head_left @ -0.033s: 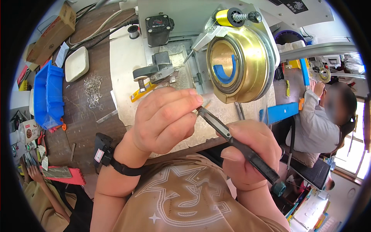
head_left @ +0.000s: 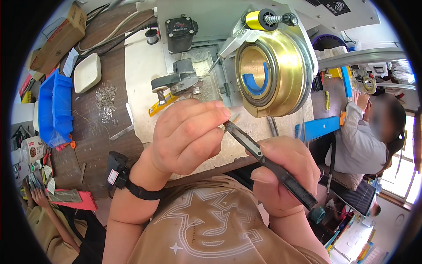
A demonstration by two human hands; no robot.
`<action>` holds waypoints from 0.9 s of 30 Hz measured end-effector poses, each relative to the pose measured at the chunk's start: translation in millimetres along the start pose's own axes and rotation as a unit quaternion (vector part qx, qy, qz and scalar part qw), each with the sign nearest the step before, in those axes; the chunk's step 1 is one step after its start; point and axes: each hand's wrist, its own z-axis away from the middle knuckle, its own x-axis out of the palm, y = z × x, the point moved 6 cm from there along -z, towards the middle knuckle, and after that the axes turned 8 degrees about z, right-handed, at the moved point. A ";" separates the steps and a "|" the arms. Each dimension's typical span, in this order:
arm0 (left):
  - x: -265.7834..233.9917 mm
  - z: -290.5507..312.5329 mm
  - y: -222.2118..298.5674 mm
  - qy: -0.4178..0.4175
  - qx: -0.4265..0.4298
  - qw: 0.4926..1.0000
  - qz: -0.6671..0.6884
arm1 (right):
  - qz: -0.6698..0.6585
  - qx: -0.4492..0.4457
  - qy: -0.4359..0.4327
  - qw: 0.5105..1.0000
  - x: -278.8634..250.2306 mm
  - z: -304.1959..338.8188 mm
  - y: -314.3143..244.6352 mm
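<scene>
In front of my chest my right hand (head_left: 288, 171) is wrapped around a slim black utility knife (head_left: 281, 174) with a grey metal channel along its upper half. The knife slants up and to the left, its thin end at my left fingertips. My left hand (head_left: 189, 136) is closed in a pinch by that end; whatever lies between the fingers is hidden. Beyond both hands stands a machine with a brass-coloured ring (head_left: 281, 75) that has a blue curved insert (head_left: 257, 83). A metal clamp (head_left: 180, 79) is just past my left hand.
A pile of small bent wire pieces (head_left: 106, 102) lies on the brown table, near a white tray (head_left: 88, 74) and a blue bin (head_left: 55, 108). A yellow spool (head_left: 259, 20) tops the machine. Another person (head_left: 358, 141) sits at the right; a co-worker's hand (head_left: 40, 198) shows far left.
</scene>
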 end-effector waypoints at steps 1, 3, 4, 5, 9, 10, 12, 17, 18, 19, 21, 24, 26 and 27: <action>0.0 0.2 0.1 0.000 -0.002 1.000 -0.002 | 0.000 -0.002 -0.002 1.000 -0.8 -0.5 -0.7; 0.0 0.5 0.2 0.000 -0.004 1.000 -0.005 | -0.001 -0.005 -0.005 1.000 -2.7 0.4 -1.2; -0.2 0.7 0.3 0.002 -0.004 1.000 -0.005 | -0.005 -0.006 -0.002 1.000 -4.4 1.9 -1.6; -0.6 0.9 0.3 0.004 -0.005 1.000 -0.005 | -0.008 -0.007 0.001 1.000 -5.2 2.8 -1.8; -0.4 -0.8 -0.1 0.001 -0.009 1.000 0.001 | -0.012 0.000 0.001 1.000 -0.3 1.6 -1.2; -0.6 -1.3 -0.2 0.002 -0.009 1.000 0.003 | -0.006 -0.006 0.000 1.000 -1.0 1.6 -2.2; -1.1 -1.2 -0.1 0.003 -0.009 1.000 0.003 | -0.002 -0.013 -0.001 1.000 -1.6 3.5 -3.0; -0.9 -0.5 -0.4 0.001 -0.012 1.000 0.002 | -0.015 0.003 -0.001 1.000 0.7 6.1 -0.6; -1.1 -0.2 -0.3 0.001 -0.011 1.000 0.002 | -0.014 0.002 0.000 1.000 -0.2 6.9 -0.7; -1.4 0.1 -0.4 0.002 -0.013 1.000 0.004 | -0.011 -0.002 0.002 1.000 -2.2 8.3 -1.4; -1.2 0.2 -0.2 0.002 -0.015 1.000 0.007 | -0.007 -0.005 0.005 1.000 -2.3 8.6 -2.0; 1.1 -0.1 -0.8 0.002 -0.016 1.000 0.008 | -0.016 -0.007 0.005 1.000 0.2 6.6 -2.4; -0.4 -0.2 -0.9 0.042 0.007 0.999 0.000 | -0.011 -0.019 -0.006 1.000 -3.1 7.6 -4.7; -0.3 -0.8 -0.7 0.043 0.008 0.999 0.001 | -0.010 -0.019 -0.006 1.000 -5.0 10.4 -4.3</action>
